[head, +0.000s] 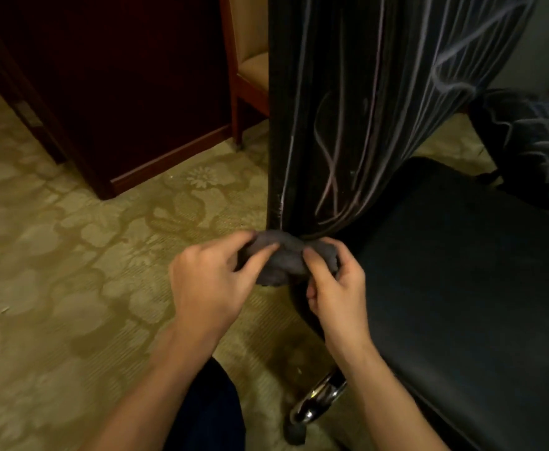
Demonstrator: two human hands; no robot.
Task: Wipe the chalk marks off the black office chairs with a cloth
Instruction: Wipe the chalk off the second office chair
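Note:
A black office chair stands at the right; its backrest (364, 109) is streaked with white and pink chalk lines, while its seat (461, 271) looks dark and plain. Just below the backrest's lower corner, both hands hold a crumpled dark grey cloth (286, 258). My left hand (211, 284) pinches the cloth's left side with thumb and fingers. My right hand (335, 288) grips its right side, fingers curled round the fabric. A second black chair (533, 138) with chalk scribbles sits at the far right.
A dark wooden cabinet (120, 92) fills the upper left. A wooden chair with a beige cushion (250, 66) stands behind the backrest. Patterned beige carpet (71, 255) covers the floor. A chrome chair leg with a caster (315, 405) juts out below my right forearm.

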